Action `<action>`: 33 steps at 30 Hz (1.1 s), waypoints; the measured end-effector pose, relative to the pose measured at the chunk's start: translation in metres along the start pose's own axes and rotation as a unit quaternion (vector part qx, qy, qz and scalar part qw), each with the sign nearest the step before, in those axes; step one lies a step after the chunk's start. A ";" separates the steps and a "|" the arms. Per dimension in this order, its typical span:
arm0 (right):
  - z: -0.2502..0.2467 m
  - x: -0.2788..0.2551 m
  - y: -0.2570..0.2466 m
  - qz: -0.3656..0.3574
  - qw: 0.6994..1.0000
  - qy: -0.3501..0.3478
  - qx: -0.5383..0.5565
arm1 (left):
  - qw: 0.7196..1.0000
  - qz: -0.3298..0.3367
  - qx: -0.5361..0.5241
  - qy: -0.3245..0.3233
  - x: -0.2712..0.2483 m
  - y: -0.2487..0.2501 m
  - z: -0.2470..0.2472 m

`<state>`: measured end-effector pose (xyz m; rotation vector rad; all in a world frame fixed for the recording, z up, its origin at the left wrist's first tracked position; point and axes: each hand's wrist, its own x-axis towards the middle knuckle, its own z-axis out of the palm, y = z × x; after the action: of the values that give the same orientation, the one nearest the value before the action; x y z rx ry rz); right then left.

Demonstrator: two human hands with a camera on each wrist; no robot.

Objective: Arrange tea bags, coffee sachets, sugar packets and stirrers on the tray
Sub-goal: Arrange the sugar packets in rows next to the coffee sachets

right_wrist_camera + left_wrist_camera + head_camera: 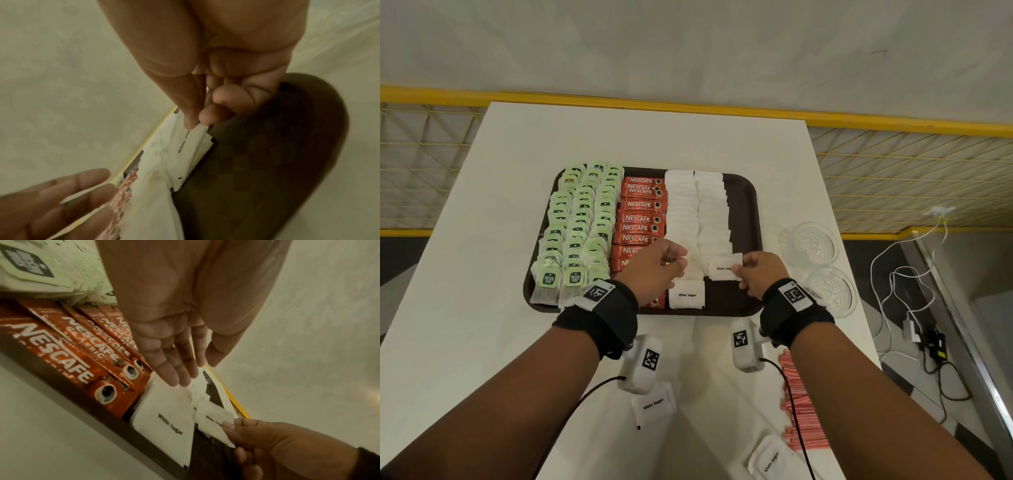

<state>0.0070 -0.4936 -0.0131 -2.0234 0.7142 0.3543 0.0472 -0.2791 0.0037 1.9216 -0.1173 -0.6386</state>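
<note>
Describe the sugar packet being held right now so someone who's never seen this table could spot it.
Start at the brown tray and follow its right-hand white sugar column toward the person. At its near end, the right hand pinches one White Sugar packet; unlike the others, it is lifted by its edge.

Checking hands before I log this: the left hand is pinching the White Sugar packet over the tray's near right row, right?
Wrong hand. The right hand pinches the White Sugar packet over the tray; the left hand holds nothing, as the left wrist view shows.
</note>
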 end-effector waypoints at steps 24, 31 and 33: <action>-0.007 -0.112 0.012 -0.179 0.943 -0.126 -0.249 | 0.986 0.003 0.154 -0.061 -0.099 -0.006 0.023; -0.010 -0.173 0.061 -0.185 0.853 -0.248 -0.420 | 0.947 0.002 0.315 -0.069 -0.140 -0.026 0.038; -0.011 -0.184 0.077 -0.197 0.824 -0.250 -0.468 | 0.927 -0.016 0.368 -0.069 -0.149 -0.036 0.038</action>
<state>-0.1852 -0.4698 0.0334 -2.7150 -0.3159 1.0936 -0.1054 -0.2404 0.0169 2.5981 -0.4712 -0.8261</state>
